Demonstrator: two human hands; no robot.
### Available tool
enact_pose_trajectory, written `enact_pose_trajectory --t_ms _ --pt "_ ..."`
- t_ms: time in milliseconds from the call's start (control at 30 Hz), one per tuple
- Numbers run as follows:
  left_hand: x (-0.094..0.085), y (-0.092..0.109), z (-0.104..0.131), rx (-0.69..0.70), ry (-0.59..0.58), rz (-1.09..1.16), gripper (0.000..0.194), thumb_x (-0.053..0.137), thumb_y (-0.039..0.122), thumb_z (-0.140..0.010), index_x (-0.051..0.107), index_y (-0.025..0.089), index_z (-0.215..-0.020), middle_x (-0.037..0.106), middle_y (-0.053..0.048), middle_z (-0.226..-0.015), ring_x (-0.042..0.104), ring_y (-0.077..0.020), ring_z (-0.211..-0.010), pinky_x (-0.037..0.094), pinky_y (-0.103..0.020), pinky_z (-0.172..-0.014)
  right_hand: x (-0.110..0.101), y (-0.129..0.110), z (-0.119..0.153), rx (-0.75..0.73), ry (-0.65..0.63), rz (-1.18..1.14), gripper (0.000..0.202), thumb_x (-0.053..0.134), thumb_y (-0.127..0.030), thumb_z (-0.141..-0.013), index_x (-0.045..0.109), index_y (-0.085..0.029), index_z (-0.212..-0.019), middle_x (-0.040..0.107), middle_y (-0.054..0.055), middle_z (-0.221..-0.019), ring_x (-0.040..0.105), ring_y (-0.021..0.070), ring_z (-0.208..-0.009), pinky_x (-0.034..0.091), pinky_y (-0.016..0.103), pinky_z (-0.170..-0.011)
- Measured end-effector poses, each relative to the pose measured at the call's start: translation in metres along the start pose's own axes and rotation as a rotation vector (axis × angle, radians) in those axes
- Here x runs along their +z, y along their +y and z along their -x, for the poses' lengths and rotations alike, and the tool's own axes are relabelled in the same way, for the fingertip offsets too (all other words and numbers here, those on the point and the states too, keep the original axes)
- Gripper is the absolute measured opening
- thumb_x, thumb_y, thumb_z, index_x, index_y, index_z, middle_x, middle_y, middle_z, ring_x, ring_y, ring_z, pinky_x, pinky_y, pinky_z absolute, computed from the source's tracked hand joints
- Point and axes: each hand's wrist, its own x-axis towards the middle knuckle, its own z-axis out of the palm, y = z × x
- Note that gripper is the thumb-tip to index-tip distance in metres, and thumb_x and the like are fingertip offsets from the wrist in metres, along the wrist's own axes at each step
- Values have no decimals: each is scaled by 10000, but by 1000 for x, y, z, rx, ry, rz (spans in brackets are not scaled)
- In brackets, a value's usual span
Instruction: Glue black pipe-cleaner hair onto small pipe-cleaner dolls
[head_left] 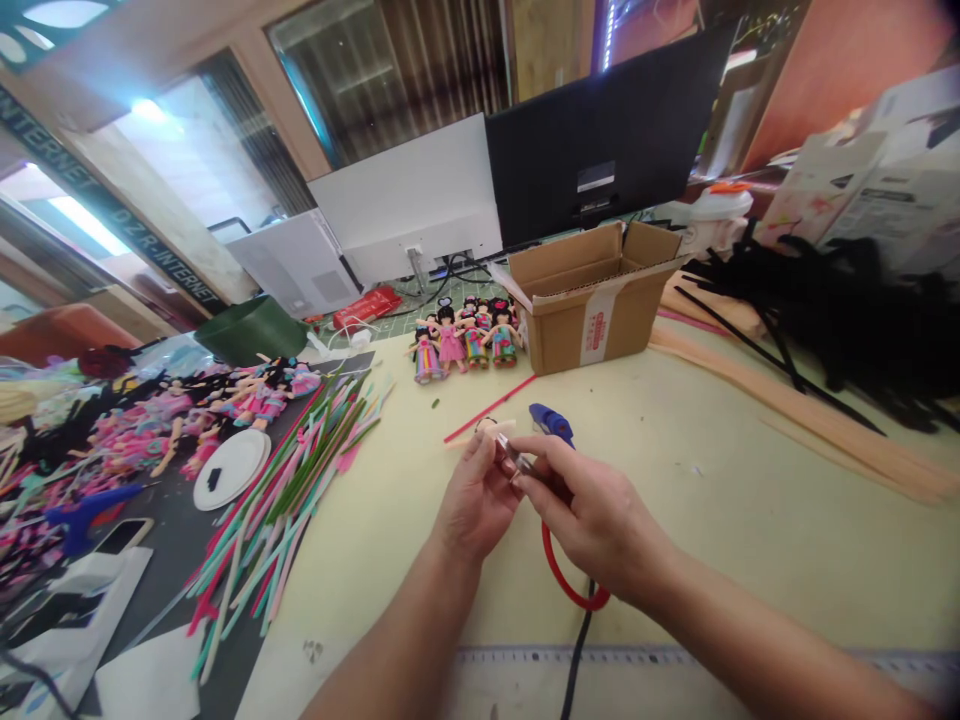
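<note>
My left hand (480, 500) is closed, pinching a small pale peach piece (492, 427) with a dark strand at its top; the fingers cover most of it. My right hand (600, 515) is closed around scissors, whose metal tip (502, 440) meets the left fingertips. Below the right palm shows their red handle loop (556, 570). Just beyond the hands lies a blue glue gun (551, 420), partly hidden by the right hand. A thin red strip (487, 410) rests on the table behind the left fingertips.
Several small dolls (469, 335) stand beside an open cardboard box (600, 325). Coloured fuzzy stems (292, 500) and a white lid (232, 468) lie left. Black stems (840, 320) and peach strips (787, 405) are at right. A black cable (577, 660) crosses a ruler (645, 656).
</note>
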Motion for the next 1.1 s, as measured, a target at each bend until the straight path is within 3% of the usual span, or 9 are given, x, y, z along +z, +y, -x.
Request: enact_pose_trajectory --t_ms 200,400,667,1100 --pt "-2 -1 0 39 73 5 256 797 292 -701 641 196 -879 599 41 -719 512 -72 -618 407 -210 -602 4 7 2 -82 32 127 339 470 -189 -936 513 -233 -1270 684 64 -1116 655 188 -943 512 300 -790" --pt "-3 -2 -2 53 101 -30 270 797 280 -702 653 205 -918 626 36 -755 524 -71 -623 403 -204 -596 6 9 2 -97 20 201 328 456 -203 -946 525 -239 -1264 686 67 -1096 661 197 -916 529 324 -795" --pt "-2 -3 -2 65 79 -98 248 780 299 -722 660 206 -918 644 22 -797 536 -72 -637 398 -204 -603 5 8 1 -93 17 207 338 434 -218 -958 521 -244 -1284 675 74 -1137 659 205 -952 532 340 -833" --pt "5 4 1 29 9 -21 225 769 299 -730 621 177 -849 526 45 -693 438 -58 -581 374 -190 -555 1 4 0 -45 11 105 337 472 -196 -936 535 -245 -1264 691 60 -1109 663 184 -936 519 288 -764"
